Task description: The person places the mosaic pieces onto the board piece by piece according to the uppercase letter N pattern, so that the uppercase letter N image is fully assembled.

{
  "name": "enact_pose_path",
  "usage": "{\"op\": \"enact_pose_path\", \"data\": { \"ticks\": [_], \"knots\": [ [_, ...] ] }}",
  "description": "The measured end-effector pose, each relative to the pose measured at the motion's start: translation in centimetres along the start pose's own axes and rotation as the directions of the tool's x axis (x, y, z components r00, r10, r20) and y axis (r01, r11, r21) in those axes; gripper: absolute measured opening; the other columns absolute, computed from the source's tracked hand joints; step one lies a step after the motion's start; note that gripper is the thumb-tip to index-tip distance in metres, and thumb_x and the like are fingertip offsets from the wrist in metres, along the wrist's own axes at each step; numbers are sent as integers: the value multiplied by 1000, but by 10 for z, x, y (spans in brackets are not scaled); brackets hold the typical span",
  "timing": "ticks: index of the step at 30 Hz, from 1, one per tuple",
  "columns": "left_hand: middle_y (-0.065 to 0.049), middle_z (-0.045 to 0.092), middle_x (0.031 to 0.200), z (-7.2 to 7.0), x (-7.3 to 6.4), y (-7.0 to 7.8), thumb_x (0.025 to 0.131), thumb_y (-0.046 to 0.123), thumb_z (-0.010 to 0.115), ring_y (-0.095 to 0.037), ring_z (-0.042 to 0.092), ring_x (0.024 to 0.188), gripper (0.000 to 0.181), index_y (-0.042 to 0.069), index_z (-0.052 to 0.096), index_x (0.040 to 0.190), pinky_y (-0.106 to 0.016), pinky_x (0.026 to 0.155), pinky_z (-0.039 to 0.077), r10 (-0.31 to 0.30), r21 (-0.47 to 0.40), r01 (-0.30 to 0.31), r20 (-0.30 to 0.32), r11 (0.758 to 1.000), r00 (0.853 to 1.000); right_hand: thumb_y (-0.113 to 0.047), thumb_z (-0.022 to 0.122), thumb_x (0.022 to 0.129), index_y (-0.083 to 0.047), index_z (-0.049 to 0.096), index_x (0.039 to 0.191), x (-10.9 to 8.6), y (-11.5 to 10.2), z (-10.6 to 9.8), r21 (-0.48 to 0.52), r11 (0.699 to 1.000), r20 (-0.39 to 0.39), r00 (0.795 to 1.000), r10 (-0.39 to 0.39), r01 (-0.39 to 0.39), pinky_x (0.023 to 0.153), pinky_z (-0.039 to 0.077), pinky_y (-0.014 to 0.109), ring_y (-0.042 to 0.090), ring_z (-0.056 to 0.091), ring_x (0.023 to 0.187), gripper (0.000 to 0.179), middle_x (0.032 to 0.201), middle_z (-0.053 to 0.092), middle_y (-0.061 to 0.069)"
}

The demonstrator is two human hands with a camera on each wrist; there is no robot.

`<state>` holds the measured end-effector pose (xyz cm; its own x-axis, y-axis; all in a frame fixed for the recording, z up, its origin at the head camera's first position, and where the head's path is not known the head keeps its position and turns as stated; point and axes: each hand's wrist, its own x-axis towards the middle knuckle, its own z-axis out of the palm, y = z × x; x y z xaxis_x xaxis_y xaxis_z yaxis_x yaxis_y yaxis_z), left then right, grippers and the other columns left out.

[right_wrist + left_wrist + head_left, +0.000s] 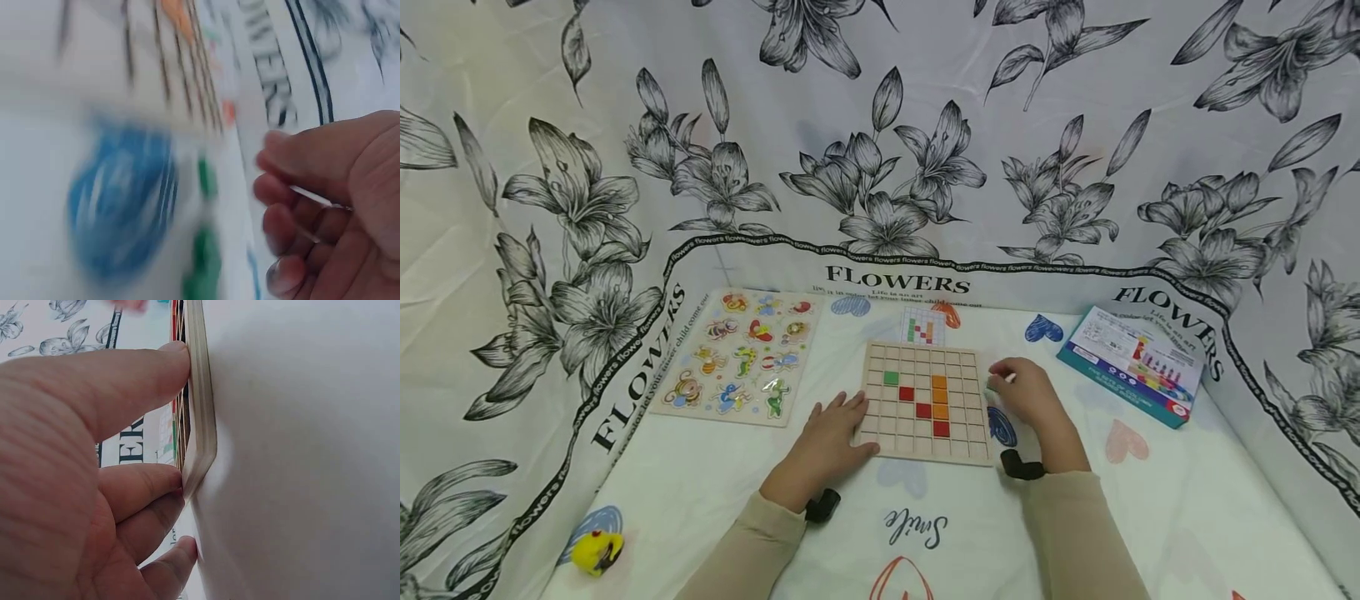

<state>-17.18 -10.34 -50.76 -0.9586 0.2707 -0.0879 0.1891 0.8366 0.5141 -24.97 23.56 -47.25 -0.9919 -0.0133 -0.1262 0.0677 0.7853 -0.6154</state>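
Observation:
A square wooden grid board [917, 446] lies in front of me, holding green, red and orange square tiles. My left hand [827, 440] steadies its left side; the thumb and some fingertips touch the pale board edge [204, 406] in the left wrist view. Just beyond the board's right edge, my right hand [1026, 392] hovers with loosely bent fingers. In the blurred right wrist view no piece shows between its thumb and fingers. Green pieces [205, 259] lie on the cloth near that hand. Behind the board stands a small pattern card [922, 326] with coloured squares.
A wooden insect puzzle board [741, 358] lies to the left. On the right is a teal-edged game box [1135, 362]. A yellow toy [597, 552] sits at the lower left. Flower-printed fabric [887, 167] rises behind the cloth-covered surface.

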Motion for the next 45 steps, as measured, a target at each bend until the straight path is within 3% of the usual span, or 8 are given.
{"op": "enact_pose_path", "data": {
  "ticks": [4, 10, 19, 26, 30, 33, 36, 45],
  "knots": [
    [-6, 41, 175, -2, -1, 1, 97, 38, 83, -38, 29, 167, 80, 5, 51, 162, -69, 135, 18, 2, -1, -2, 2, 1000, 1000, -20, 66, 107, -2, 69, 133, -17, 33, -11, -34, 993, 56, 991, 118, -117, 87, 57, 43, 32, 61, 104, 31, 120, 68, 18],
    [-7, 41, 175, -4, -2, 3, 97, 36, 83, -39, 28, 167, 80, 4, 51, 162, -68, 135, 16, 2, -21, -2, 2, 1000, 1000, -21, 74, 104, -4, 65, 134, -34, 54, -13, -35, 988, 66, 986, 153, -151, 97, 56, 50, 34, 59, 110, 36, 123, 65, 19],
    [-6, 40, 176, 0, 0, 2, 97, 37, 83, -38, 27, 168, 80, 6, 50, 163, -68, 136, 15, 5, -28, -4, 5, 1000, 1000, -20, 73, 104, 1, 68, 132, -45, 59, -18, -24, 983, 59, 981, 185, -183, 110, 53, 61, 37, 58, 114, 35, 127, 65, 23],
    [-6, 41, 176, 1, -1, 2, 97, 36, 83, -37, 27, 168, 80, 6, 50, 163, -68, 136, 15, 4, -34, -4, 2, 999, 1000, -18, 75, 103, -2, 66, 127, -45, 60, -18, 14, 981, 58, 980, 193, -194, 104, 55, 55, 35, 58, 110, 30, 117, 66, 19],
    [-6, 41, 176, 0, -2, 2, 97, 36, 83, -38, 27, 167, 80, 6, 50, 163, -68, 136, 15, 3, -37, -3, -1, 999, 1000, -15, 72, 104, -3, 65, 123, -47, 57, -18, 13, 988, 16, 988, 151, -151, 101, 54, 53, 35, 58, 108, 24, 113, 67, 18],
    [-6, 40, 176, 0, -2, 1, 97, 37, 83, -38, 27, 168, 81, 6, 50, 163, -68, 136, 15, 3, -36, -3, -1, 999, 1000, -15, 68, 107, -4, 66, 121, -45, 47, -13, 8, 995, -44, 994, 99, -99, 99, 55, 49, 33, 59, 107, 18, 113, 68, 16],
    [-6, 41, 175, 0, -2, -1, 97, 37, 83, -38, 27, 167, 80, 6, 50, 163, -68, 135, 15, 6, -35, -6, -4, 999, 1000, -14, 66, 108, -6, 69, 120, -40, 22, -3, 13, 1000, -74, 997, 20, -19, 99, 58, 48, 30, 63, 106, 15, 115, 72, 14],
    [-7, 41, 175, 0, 1, -1, 97, 37, 83, -39, 28, 167, 80, 5, 51, 163, -69, 135, 16, 10, -30, -10, 11, 999, 1000, -13, 70, 107, -15, 77, 119, -20, -63, 57, -30, 977, 22, 977, -212, 213, 94, 61, 44, 20, 66, 99, 14, 116, 78, 2]
  ]
}}
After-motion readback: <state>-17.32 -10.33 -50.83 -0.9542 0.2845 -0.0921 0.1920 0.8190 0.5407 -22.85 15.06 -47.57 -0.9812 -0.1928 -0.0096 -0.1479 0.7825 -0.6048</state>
